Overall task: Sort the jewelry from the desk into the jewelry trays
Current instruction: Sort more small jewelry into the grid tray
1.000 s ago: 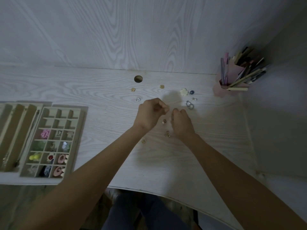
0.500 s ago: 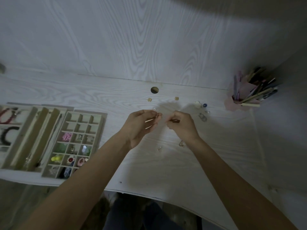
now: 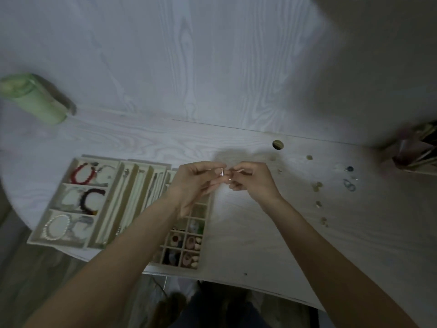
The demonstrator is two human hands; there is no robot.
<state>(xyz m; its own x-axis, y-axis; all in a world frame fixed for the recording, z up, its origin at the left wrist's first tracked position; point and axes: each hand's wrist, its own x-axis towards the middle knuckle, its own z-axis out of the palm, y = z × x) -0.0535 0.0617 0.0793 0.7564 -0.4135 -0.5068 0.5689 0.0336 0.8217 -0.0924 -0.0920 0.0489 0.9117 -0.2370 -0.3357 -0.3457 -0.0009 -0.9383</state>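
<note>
My left hand (image 3: 196,183) and my right hand (image 3: 253,181) meet fingertip to fingertip above the desk, both pinching a small shiny earring (image 3: 222,173). They hover over the top right corner of the small-compartment tray (image 3: 201,268), which holds several coloured pieces. To its left lie a long-slot tray (image 3: 132,185) and a bracelet tray (image 3: 37,237) with a red, a dark and a pearl bracelet. Several loose jewelry pieces (image 3: 316,185) lie scattered on the desk to the right, among them blue rings (image 3: 349,185).
A green cylinder (image 3: 35,100) lies at the back left. A pink pen holder (image 3: 416,152) stands at the far right edge. A round cable hole (image 3: 277,144) sits in the desk near the wall. The desk's front edge curves near my body.
The view has swung left, bringing the trays toward the middle. Both hands, still joined on the small piece, have moved left and now hover over the small-compartment tray.
</note>
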